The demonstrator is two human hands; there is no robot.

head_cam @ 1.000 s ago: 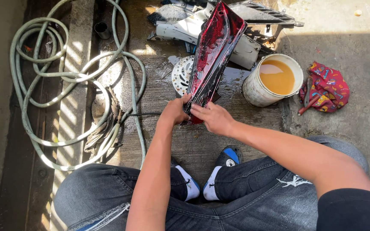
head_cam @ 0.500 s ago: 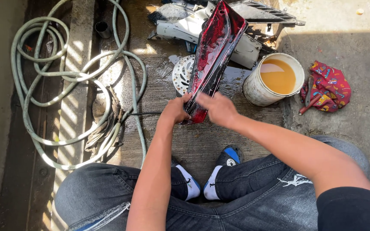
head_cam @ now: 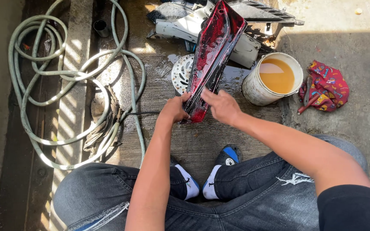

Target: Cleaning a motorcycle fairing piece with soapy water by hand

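Wet concrete floor (head_cam: 159,141) in hard sunlight, striped shadows at left

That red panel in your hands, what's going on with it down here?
A person crouches on a wet concrete floor, holding a long red panel tilted on its lower end. The left hand grips that lower end; the right hand lies flat on the panel's face. Beside it stands a white bucket of orange-brown liquid, with a red patterned rag further right. A coiled hose lies to the left, and white and black parts are piled behind the panel.
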